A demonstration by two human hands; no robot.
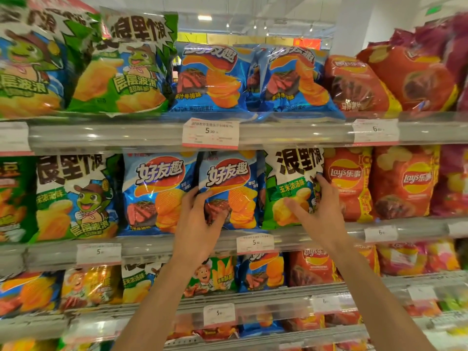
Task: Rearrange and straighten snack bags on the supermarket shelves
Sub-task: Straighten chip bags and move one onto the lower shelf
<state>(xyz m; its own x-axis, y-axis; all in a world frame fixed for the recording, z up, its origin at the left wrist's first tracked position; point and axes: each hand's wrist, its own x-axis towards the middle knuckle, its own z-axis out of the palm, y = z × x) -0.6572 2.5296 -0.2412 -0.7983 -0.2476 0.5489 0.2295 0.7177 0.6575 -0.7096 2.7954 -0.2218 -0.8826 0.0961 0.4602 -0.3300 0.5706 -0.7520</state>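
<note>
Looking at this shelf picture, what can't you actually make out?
- Head view: the left hand covers the lower left of a blue bag.
- The right hand hides part of the green bag.
- Price tag small print: too small.
- Bottom shelf bags: blurred behind the rail.

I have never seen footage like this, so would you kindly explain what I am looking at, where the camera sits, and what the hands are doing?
There is no machine here. The single picture comes from a camera worn on a person's head, looking forward and down at supermarket shelves full of snack bags. The left hand grips the lower left of a blue chip bag on the middle shelf. The right hand holds the neighbouring green chip bag, fingers at its right edge. White price tags hang on the shelf rails.
</note>
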